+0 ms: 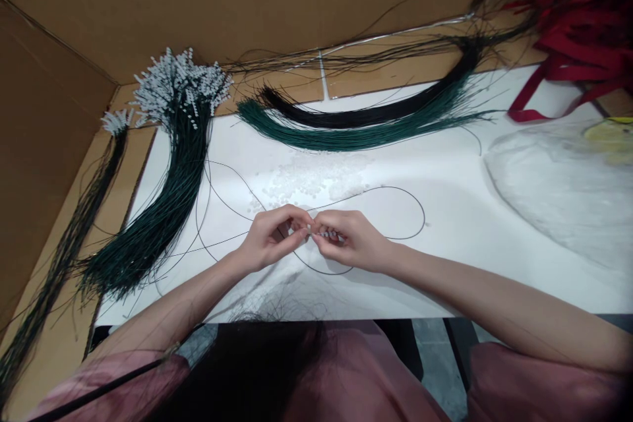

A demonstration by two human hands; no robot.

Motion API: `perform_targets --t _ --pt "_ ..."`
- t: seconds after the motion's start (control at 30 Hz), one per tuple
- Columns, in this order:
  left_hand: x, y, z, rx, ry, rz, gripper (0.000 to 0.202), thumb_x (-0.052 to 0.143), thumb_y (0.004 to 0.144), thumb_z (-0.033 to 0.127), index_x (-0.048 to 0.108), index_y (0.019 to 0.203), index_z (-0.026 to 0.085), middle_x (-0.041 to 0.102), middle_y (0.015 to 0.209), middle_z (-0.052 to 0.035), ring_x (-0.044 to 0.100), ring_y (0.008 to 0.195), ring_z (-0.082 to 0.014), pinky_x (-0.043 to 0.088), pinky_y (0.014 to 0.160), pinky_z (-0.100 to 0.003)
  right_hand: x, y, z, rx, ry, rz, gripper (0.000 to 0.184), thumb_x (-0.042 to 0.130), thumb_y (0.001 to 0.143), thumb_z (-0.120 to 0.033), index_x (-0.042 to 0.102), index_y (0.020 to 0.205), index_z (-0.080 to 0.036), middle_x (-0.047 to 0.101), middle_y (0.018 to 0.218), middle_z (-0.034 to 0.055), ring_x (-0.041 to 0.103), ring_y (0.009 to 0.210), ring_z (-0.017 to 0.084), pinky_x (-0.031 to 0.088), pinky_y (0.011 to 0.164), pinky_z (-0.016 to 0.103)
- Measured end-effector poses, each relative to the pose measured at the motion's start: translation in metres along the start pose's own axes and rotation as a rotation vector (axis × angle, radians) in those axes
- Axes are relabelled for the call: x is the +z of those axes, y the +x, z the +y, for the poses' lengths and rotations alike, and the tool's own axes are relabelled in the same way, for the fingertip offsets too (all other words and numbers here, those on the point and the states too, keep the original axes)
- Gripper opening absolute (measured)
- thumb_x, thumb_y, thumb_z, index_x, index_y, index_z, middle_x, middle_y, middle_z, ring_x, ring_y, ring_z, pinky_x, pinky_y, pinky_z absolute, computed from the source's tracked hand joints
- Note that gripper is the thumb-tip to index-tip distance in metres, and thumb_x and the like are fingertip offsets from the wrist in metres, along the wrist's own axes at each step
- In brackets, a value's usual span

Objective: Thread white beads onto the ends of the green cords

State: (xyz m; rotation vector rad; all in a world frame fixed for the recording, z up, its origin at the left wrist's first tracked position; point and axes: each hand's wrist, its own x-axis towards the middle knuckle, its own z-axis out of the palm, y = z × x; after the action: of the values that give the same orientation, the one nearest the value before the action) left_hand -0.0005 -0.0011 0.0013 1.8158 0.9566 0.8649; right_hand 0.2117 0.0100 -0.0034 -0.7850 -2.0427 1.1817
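My left hand (273,235) and my right hand (346,239) meet fingertip to fingertip over the white table (445,165). Both are pinched closed. The left pinches a thin dark wire (395,191) that loops across the table to the right. The right holds small white beads against its fingers, right at the wire's end. A scatter of clear beads (316,179) lies just beyond my hands.
A bundle of dark green wires with white beaded tips (178,89) fans out at the left. Plain green and black wire bundles (356,128) curve across the back. Red ribbon (573,39) and a clear plastic bag (558,184) lie at the right. Cardboard walls surround the table.
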Motion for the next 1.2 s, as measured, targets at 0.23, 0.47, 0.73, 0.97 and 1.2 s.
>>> perform_targets --t 0.23,0.47,0.73,0.97,1.2 --pt "-0.0008 0.0 0.0004 0.004 0.011 -0.002 0.013 0.065 0.089 0.015 0.065 0.101 0.017 0.065 0.079 -0.0025 0.055 0.062 -0.008 0.04 0.05 -0.017 0.0001 0.0001 0.0002 -0.002 0.0 -0.01 0.007 0.056 0.082 -0.011 0.057 0.077 -0.016 0.056 0.066 -0.0027 0.047 0.056 0.008 0.036 0.056 0.019" --pt "0.0004 -0.0005 -0.0007 0.0 0.003 0.001 0.013 0.065 0.088 0.015 0.065 0.101 0.017 0.065 0.078 -0.0025 0.054 0.061 -0.0079 0.04 0.05 -0.017 -0.0003 0.0003 0.0004 -0.007 -0.005 -0.001 0.008 0.055 0.082 -0.012 0.056 0.077 -0.017 0.056 0.065 -0.0029 0.047 0.055 0.007 0.035 0.055 0.019" --pt "-0.0008 -0.0004 0.0005 -0.014 0.002 -0.007 0.013 0.064 0.089 0.015 0.065 0.102 0.016 0.065 0.078 -0.0023 0.052 0.058 -0.0067 0.038 0.048 -0.016 0.0001 -0.0001 0.0009 -0.01 -0.007 -0.004 0.007 0.055 0.082 -0.012 0.056 0.077 -0.016 0.055 0.065 -0.0028 0.047 0.056 0.008 0.035 0.056 0.019" --pt "0.0 0.0005 0.0009 -0.012 -0.002 -0.011 0.012 0.064 0.089 0.016 0.064 0.101 0.017 0.064 0.077 -0.0015 0.051 0.057 -0.0064 0.037 0.047 -0.016 -0.0001 0.0002 0.0017 -0.001 -0.02 -0.023 0.008 0.055 0.083 -0.013 0.055 0.077 -0.017 0.055 0.066 -0.0028 0.047 0.057 0.008 0.035 0.056 0.019" --pt "-0.0001 0.0002 0.0003 -0.022 0.0 -0.012 0.012 0.065 0.089 0.016 0.064 0.1 0.017 0.064 0.076 -0.0012 0.047 0.053 -0.0052 0.035 0.045 -0.016 -0.0003 -0.0002 0.0007 -0.006 -0.025 -0.02 0.009 0.055 0.082 -0.012 0.054 0.075 -0.017 0.053 0.065 -0.0032 0.046 0.056 0.008 0.035 0.055 0.019"
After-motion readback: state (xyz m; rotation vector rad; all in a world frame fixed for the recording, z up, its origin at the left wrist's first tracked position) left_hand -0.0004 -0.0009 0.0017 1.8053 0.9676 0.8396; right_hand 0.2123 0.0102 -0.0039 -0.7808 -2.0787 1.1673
